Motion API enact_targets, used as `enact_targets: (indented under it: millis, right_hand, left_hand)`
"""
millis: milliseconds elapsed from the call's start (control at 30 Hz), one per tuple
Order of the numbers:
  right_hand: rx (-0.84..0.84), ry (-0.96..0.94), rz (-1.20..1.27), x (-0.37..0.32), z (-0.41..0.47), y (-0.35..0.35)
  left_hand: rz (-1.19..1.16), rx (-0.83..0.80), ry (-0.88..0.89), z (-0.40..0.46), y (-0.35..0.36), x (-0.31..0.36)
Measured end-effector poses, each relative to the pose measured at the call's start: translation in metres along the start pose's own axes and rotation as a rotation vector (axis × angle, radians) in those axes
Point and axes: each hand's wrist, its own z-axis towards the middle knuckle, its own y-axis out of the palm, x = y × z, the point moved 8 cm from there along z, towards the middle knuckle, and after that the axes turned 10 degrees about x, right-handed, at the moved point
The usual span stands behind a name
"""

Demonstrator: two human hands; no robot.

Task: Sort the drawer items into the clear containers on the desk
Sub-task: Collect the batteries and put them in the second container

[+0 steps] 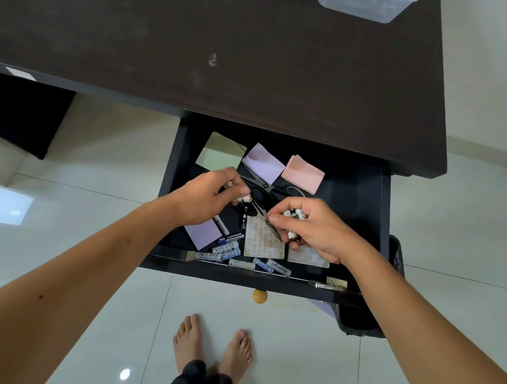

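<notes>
L hand point(205, 193) is over the drawer's point(382, 210) left-centre, fingers curled round a couple of batteries point(239, 197), one tip poking out by the thumb. Below it, near the front edge: a lilac note point(201, 233), then a loose cluster of batteries point(239, 257) lying right against the front wall, little room there. Centre: scissors point(269, 193) lie diagonally, blades running down btwn both hands onto a patterned sheet point(264, 245). At the back: green note point(220, 156), lilac pad point(264, 163), pink pad point(303, 173), side by side, the last two touching. R hand point(314, 225) grips a bunch of small batteries point(294, 216), over a 2nd sheet point(308, 257). Right third of the drawer floor is bare. Clear containers point(368, 0) sit at the desk's point(228, 50) far edge, w/ wide bare top btwn them and the drawer.
</notes>
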Motion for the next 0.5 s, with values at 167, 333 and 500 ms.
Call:
enact_targets:
  millis: [167,333,500]
  right_hand:
    - [-0.015,-0.130,-0.368,-0.008,0.007,0.021]
    - [-0.009,-0.300,-0.706,-0.016,0.015,0.048]
    - [-0.009,-0.372,-0.845,-0.019,0.019,0.059]
  left_hand:
    - [-0.231,-0.010,-0.081,-0.001,-0.001,-0.001]
    - [-0.499,-0.027,-0.113,-0.002,-0.005,0.006]
    - [-0.735,-0.048,-0.135,-0.002,-0.006,0.009]
